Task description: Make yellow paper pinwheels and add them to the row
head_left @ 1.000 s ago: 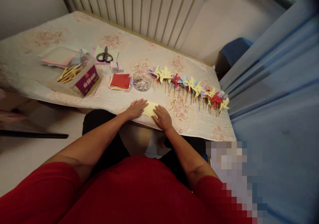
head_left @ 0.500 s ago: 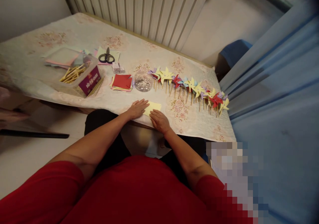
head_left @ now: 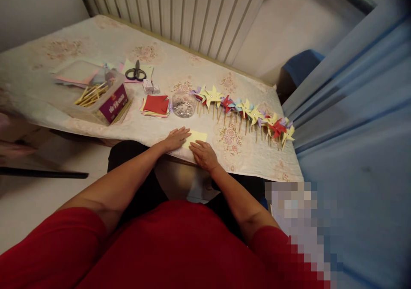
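A yellow sheet of paper (head_left: 198, 136) lies on the tablecloth at the front edge of the table. My left hand (head_left: 176, 139) rests flat on its left side, fingers stretched out. My right hand (head_left: 203, 154) lies over the paper's near right part, with its fingers extended and slightly bent. Neither hand grips anything; parts of the sheet are covered by the fingers. Just beyond are a stack of coloured paper squares, red on top (head_left: 156, 104), and a clear round dish (head_left: 183, 105) of small shiny pieces.
Paper pinwheels (head_left: 245, 108) on sticks lie in a row at the right. On the left stands a plastic box (head_left: 114, 105) holding thin sticks (head_left: 90, 94). Black-handled scissors (head_left: 136, 72) lie on paper, near small white boxes (head_left: 150, 86). A blue curtain (head_left: 349, 109) hangs at the right.
Both hands stay on the yellow paper, with only a slight shift of the right fingers over it. The whole view has drifted a little.
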`<state>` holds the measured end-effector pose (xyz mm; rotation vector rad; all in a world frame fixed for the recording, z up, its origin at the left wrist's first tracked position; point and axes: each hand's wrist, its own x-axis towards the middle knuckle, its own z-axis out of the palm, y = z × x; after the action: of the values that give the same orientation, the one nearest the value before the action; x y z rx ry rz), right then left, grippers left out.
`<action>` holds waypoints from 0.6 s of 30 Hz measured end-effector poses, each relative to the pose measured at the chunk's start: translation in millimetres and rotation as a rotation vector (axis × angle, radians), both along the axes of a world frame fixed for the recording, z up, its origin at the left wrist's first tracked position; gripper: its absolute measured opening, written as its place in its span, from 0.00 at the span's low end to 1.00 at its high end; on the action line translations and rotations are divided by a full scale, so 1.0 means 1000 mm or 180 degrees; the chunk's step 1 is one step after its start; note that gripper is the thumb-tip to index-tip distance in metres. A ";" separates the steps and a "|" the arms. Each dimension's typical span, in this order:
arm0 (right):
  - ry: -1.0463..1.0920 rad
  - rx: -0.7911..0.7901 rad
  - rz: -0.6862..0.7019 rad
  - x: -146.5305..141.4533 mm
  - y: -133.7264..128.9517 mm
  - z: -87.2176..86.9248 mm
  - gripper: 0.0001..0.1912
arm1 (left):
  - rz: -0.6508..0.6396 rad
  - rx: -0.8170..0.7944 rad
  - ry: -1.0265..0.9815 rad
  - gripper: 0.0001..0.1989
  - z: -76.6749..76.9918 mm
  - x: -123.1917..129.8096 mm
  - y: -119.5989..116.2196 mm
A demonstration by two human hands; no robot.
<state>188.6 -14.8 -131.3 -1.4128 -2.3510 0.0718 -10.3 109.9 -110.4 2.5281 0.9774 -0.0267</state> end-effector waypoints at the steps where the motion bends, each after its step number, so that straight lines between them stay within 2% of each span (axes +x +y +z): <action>1: -0.0001 0.0000 0.0000 0.000 0.000 0.000 0.22 | 0.0001 -0.0010 0.0019 0.29 0.000 0.000 0.000; 8: -0.0067 0.0009 -0.0005 0.000 0.001 -0.002 0.22 | 0.0004 0.0178 0.0077 0.32 0.000 0.001 -0.007; 18: 0.0189 0.0155 -0.0056 0.002 -0.005 -0.008 0.20 | 0.0001 0.0235 0.0111 0.32 -0.001 0.001 -0.009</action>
<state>190.5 -20.2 -139.2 -1.3891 -2.2766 0.0504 -9.1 100.6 -111.6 2.6028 1.0100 -0.0351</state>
